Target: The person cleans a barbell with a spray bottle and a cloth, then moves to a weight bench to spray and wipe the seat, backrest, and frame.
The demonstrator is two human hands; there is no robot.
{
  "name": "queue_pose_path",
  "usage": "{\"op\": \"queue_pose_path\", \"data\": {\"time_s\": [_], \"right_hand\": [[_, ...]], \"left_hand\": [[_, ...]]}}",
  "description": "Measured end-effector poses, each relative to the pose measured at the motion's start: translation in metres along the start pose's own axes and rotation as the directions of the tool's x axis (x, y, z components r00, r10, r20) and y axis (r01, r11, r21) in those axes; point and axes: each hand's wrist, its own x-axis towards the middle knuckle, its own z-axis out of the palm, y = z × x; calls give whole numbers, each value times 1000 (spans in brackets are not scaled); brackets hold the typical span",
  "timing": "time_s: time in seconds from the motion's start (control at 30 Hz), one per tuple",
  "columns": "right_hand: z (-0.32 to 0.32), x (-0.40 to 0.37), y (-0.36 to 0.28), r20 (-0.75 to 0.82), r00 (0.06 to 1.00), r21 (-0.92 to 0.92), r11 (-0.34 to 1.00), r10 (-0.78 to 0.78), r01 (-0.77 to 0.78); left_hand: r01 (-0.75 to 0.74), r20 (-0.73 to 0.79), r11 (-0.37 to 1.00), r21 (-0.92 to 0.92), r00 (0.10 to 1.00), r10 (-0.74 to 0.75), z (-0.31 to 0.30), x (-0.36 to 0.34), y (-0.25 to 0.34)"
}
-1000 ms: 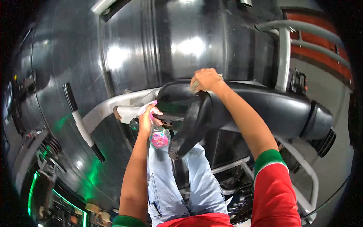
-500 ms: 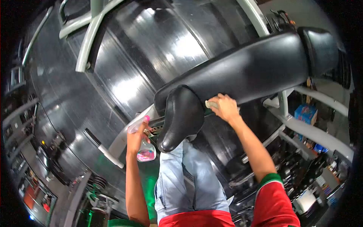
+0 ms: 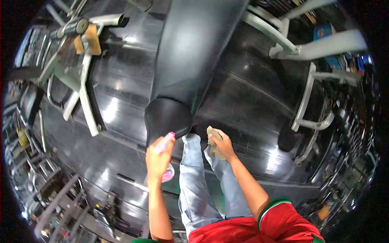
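Near field: we look down on a red sleeve [image 3: 285,220] with a green and white cuff, and on pale blue jeans [image 3: 194,190].
Left hand [image 3: 158,157]: we find it closed around the neck of a spray bottle [image 3: 169,173], fingers wrapped tight.
Spray bottle: clear body with a pink label and a pink trigger tip; it hangs below the fist, just in front of the seat pad [image 3: 168,117] and clear of it.
Right hand [image 3: 223,146]: we find it curled on a cloth [image 3: 211,132], which is pinched between thumb and fingers.
Cloth: beige and crumpled; we see it held over the right leg, just beside the seat pad.
Bench: black padded seat, with a long black back pad [image 3: 194,48] running away from us.
Floor [image 3: 251,97]: black, glossy, with bright light patches.
Room: pale metal frame bars [image 3: 302,103] stand to the right of the bench; further machines line both edges, too small to identify.
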Motion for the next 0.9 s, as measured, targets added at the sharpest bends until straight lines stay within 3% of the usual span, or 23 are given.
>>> {"op": "queue_pose_path", "data": {"time_s": [0.13, 0.17, 0.2, 0.23, 0.33, 0.4, 0.43, 0.47, 0.5, 0.53, 0.6, 0.73, 0.8, 0.83, 0.9], "right_hand": [[-20, -9, 9, -33, 999, 121, 992, 32, -28], [-22, -6, 20, -67, 997, 113, 993, -36, 44], [-25, -6, 24, -79, 997, 118, 993, -8, 17], [-31, -8, 29, -79, 997, 130, 991, -2, 12], [-39, -10, 61, -157, 988, 69, 998, 5, 6], [-39, -9, 90, -146, 983, 220, 973, 109, -75], [-40, -9, 104, -153, 982, 197, 977, 110, -79], [-40, -10, 122, -157, 981, 171, 981, 116, -88], [-38, -6, 146, -197, 977, 87, 994, 80, -64], [-36, -4, 162, -195, 979, 75, 996, 55, -41], [-24, -3, 181, -214, 970, 87, 992, 113, -96], [14, 4, 231, -194, 968, 154, 979, 160, -131], [37, 7, 238, -166, 968, 248, 958, 187, -143], [46, 5, 228, -175, 970, 161, 977, 168, -140], [67, 7, 213, -162, 968, 275, 951, 191, -141]], "left_hand": [[20, -9, 1000, 20, 1000, -20, 55, -25, -12], [-65, -66, 996, 58, 995, 68, 73, -29, -32], [-148, -118, 984, 100, 980, 159, 88, -32, -40], [-161, -122, 963, 214, 974, 190, 100, -35, -48], [-138, -153, 978, 157, 975, 162, 139, -31, -90], [-273, -179, 944, 183, 935, 305, 158, -15, -121], [-229, -181, 947, 225, 945, 272, 167, -7, -128], [-305, -168, 914, 267, 919, 356, 175, 4, -144], [-217, -148, 944, 248, 955, 258, 179, 10, -146], [-219, -152, 933, 285, 951, 269, 184, 18, -149], [-134, -216, 970, 200, 960, 178, 192, 35, -162], [-266, -275, 921, 284, 898, 343, 196, 65, -192], [-257, -220, 935, 244, 924, 312, 192, 68, -193], [-257, -210, 935, 243, 928, 309, 189, 68, -197], [-229, -215, 940, 252, 934, 285, 184, 70, -201]]}}
